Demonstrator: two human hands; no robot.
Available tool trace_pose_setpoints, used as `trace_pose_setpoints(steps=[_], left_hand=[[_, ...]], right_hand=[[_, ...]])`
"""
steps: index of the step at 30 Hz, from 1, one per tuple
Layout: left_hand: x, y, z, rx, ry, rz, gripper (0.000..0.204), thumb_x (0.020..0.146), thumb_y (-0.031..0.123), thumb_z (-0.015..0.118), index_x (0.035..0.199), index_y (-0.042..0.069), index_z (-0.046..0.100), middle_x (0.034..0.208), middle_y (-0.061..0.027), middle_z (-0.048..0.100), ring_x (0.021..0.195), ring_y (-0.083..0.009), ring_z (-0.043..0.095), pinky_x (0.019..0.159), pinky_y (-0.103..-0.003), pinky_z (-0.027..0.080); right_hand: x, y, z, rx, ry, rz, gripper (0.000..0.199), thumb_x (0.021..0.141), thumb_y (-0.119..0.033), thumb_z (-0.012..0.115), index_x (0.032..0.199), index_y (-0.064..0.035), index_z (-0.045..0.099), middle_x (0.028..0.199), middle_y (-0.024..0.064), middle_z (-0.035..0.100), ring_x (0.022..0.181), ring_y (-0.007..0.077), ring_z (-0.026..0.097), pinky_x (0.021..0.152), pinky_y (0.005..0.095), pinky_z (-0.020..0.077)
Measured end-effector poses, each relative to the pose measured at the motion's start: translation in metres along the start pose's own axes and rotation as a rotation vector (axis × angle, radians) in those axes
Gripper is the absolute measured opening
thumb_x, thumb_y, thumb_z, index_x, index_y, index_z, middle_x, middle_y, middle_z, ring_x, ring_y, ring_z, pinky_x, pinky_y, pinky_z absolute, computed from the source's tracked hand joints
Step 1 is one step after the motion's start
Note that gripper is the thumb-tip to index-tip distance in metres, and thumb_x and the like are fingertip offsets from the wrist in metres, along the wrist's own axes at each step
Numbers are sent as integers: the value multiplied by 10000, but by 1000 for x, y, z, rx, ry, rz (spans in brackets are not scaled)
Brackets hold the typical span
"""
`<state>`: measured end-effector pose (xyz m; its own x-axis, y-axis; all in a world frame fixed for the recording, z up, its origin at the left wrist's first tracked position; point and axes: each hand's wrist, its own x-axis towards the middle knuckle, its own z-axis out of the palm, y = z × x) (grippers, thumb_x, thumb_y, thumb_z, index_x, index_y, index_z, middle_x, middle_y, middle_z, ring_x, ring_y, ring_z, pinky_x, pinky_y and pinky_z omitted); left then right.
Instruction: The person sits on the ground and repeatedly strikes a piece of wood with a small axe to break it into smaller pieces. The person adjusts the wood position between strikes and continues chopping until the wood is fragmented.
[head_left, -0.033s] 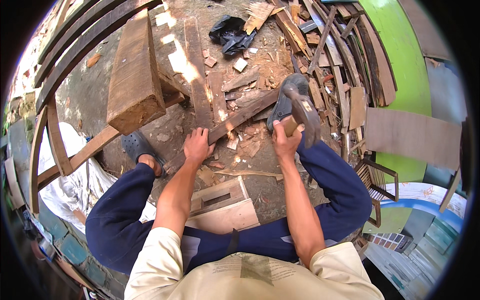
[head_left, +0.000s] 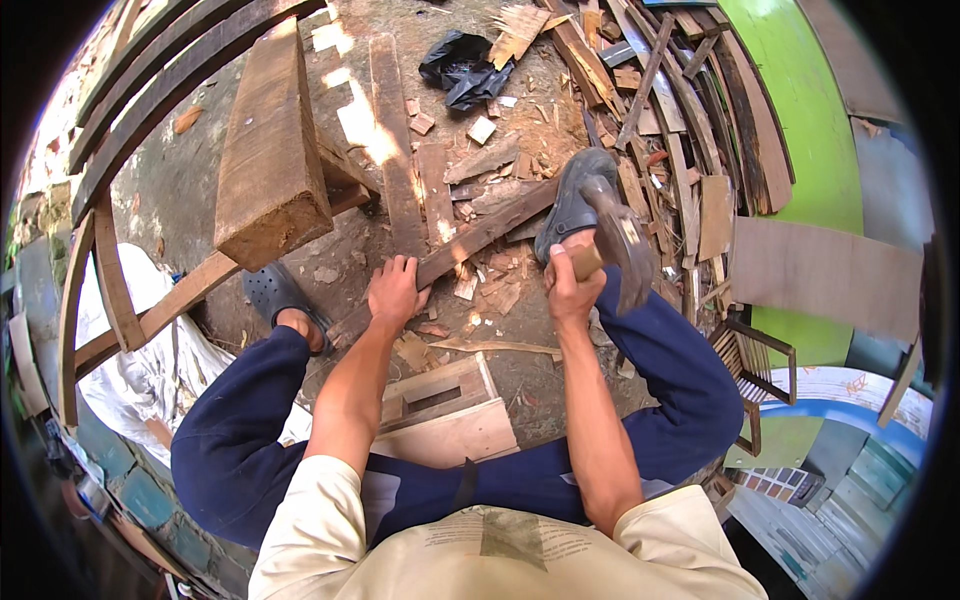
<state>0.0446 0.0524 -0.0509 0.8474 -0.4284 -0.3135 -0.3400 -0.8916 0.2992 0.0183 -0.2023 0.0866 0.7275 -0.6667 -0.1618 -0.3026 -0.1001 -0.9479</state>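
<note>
A long, narrow wooden strip (head_left: 490, 232) slants across the ground between my feet. On its near left part rests my left hand (head_left: 396, 290), its fingers closed over the wood. The strip's far right end meets my right clog (head_left: 570, 215); whether it runs under the sole, I cannot tell. Above the ground near that foot, my right hand (head_left: 573, 292) grips a claw hammer (head_left: 632, 250) by its wooden handle. The dark metal head is raised to the right of my fist, apart from the strip.
A thick wooden block (head_left: 268, 150) on a low stand is at the left. A pale wooden frame (head_left: 450, 415) lies close to my lap. Piled planks (head_left: 690, 110) fill the far right, with a black plastic bag (head_left: 463, 68) beside them. White cloth (head_left: 150, 370) lies left.
The hammer head has shifted slightly to the right and toward me, with a small turn of my right hand. My left hand and the wooden strip have stayed in place.
</note>
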Motion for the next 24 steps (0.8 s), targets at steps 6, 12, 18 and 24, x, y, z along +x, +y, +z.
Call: trace_pose_setpoints(steps=[6,12,18,24], left_hand=[[16,4,-3,13,25,53,519,772,394,762,1154,107,558,1093,-83,552,1092,-268,560,922,-431,456],[4,4,-1,33,26,30,507,774,393,761,1145,106,567,1069,-76,564,1089,-264,553,927,-426,440],[12,1,-2,27,30,31,516,775,396,760,1157,107,568,1083,-73,566,1093,-259,547,923,-426,439],[13,3,-3,13,34,46,530,766,390,769,1165,110,562,1085,-71,553,1094,-259,540,925,-435,432]], right_hand=[[-29,108,16,-295,-65,428,226,863,-165,637,692,-34,567,575,34,555,499,154,528,510,335,439],[-5,65,-24,-81,69,461,207,867,-177,633,759,-50,511,535,12,462,390,117,430,367,282,353],[-9,23,-10,-195,96,-228,162,882,-146,662,825,-2,615,615,72,583,511,171,566,496,300,435],[-26,64,13,-747,-319,287,303,831,-299,659,940,-20,711,791,267,668,797,456,660,752,493,509]])
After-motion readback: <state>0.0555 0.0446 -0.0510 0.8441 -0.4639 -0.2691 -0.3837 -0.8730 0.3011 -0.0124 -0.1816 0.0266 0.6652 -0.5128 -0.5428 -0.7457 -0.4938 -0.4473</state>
